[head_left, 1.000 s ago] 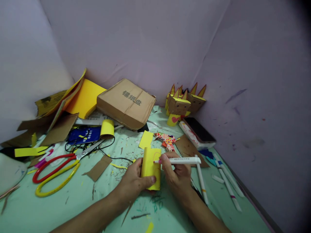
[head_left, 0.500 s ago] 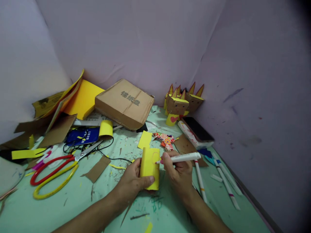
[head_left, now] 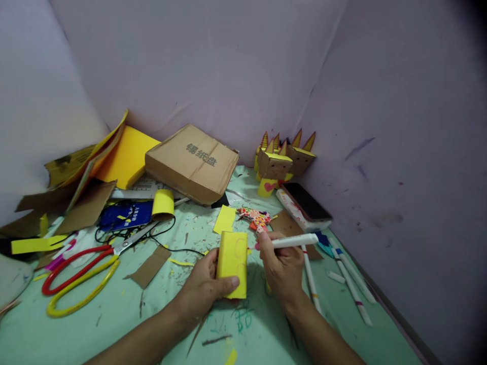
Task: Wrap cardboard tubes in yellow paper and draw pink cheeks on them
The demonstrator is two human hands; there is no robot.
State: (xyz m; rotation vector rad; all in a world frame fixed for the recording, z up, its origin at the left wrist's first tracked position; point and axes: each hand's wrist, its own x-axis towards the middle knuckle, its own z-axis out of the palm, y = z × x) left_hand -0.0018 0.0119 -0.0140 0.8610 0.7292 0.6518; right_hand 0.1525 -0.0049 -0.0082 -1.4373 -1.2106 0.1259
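Observation:
A small yellow paper-covered tube (head_left: 233, 261), somewhat flattened, stands tilted in my left hand (head_left: 209, 286), thumb across its front and the other fingers behind it. Faint pinkish curved lines mark its upper face. My right hand (head_left: 281, 266) is closed round a white felt-tip marker (head_left: 294, 241) with a pink tip end. That tip points left and lies close to the tube's right edge; whether it touches I cannot tell. Beyond the hands lie a yellow paper piece (head_left: 224, 219) and a patterned scrap (head_left: 255, 218).
Scissors (head_left: 81, 276) with red and yellow handles lie left, beside a cardboard scrap (head_left: 149, 266) and a yellow roll (head_left: 163, 204). A cardboard box (head_left: 192, 165) stands behind. Horned cardboard figures (head_left: 274, 165), a phone (head_left: 307, 202) and several markers (head_left: 352, 284) are on the right.
The marker tip has moved off the tube's face to its right edge, and more pinkish line shows on the tube. My left hand keeps its hold. The whole view has shifted slightly.

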